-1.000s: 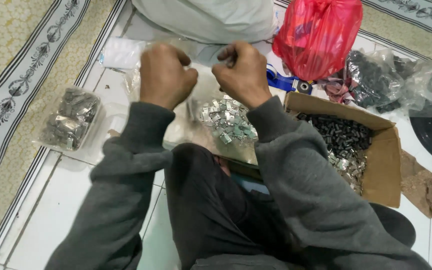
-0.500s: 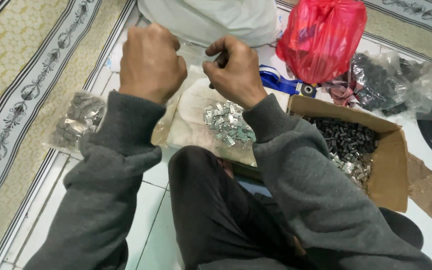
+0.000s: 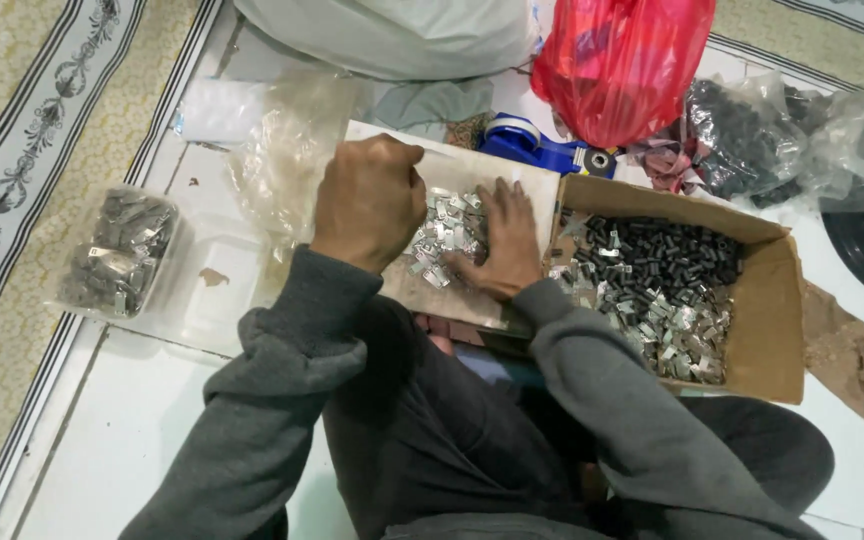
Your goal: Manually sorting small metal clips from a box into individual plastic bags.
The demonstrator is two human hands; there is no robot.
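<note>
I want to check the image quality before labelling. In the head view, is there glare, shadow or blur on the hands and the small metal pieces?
Head view: sharp, no evident motion blur on the left hand or right hand; small bright glints on the metal pieces; strong glare on the red plastic bag; soft shadow inside the cardboard box.

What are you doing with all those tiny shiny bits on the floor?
A person in a grey sweater sits on the tiled floor with a flat board across the lap. A small heap of silvery metal clips lies on it. The right hand rests spread on the heap, and the left hand is closed into a fist beside it. A cardboard box of dark and silvery pieces stands alongside, and a clear bag of clips lies off to the left.
</note>
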